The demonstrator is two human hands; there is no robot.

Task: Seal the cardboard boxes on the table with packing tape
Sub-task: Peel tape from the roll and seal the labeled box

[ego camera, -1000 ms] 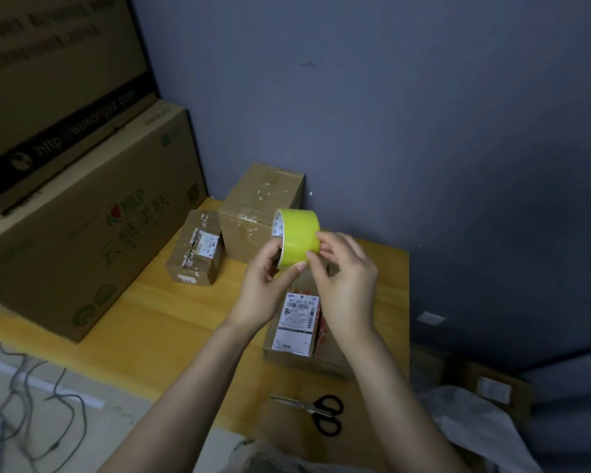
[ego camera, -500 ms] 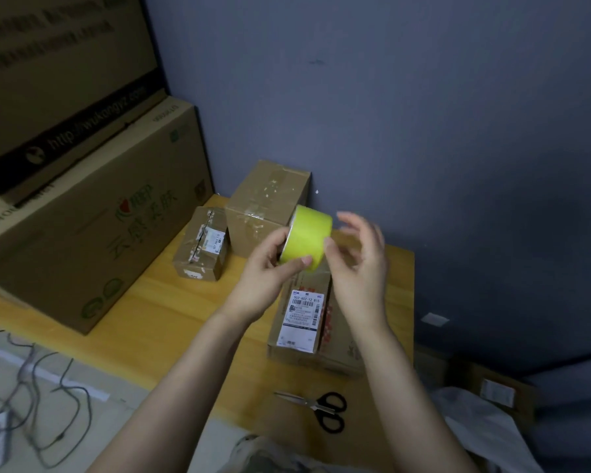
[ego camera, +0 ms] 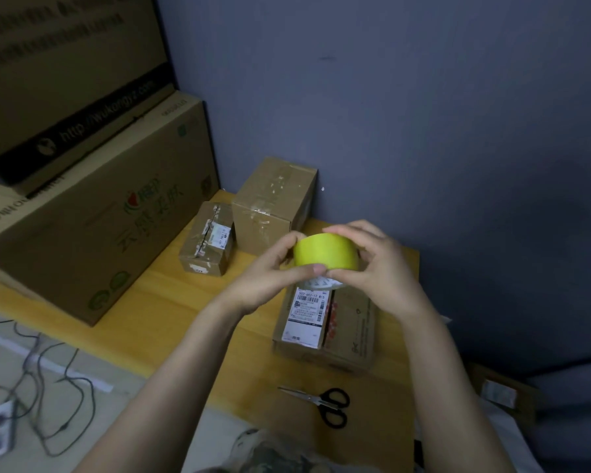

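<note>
Yellow tape roll point(ego camera: 326, 252) gripped by left hand point(ego camera: 270, 276) and right hand point(ego camera: 388, 273), labelled box point(ego camera: 354, 331) beneath (barcode point(ego camera: 310, 295) reads 507-602-12 815)

We see a wooden tabletop point(ego camera: 171, 302) set against the wall. On it, a large printed carton point(ego camera: 99, 220) sits at the left. A small box point(ego camera: 207, 242) stands just beside a taller taped box point(ego camera: 273, 206) at the back. A labelled box point(ego camera: 348, 329) lies nearer us, and black-handled scissors point(ego camera: 321, 402) lie near the front edge.
</note>
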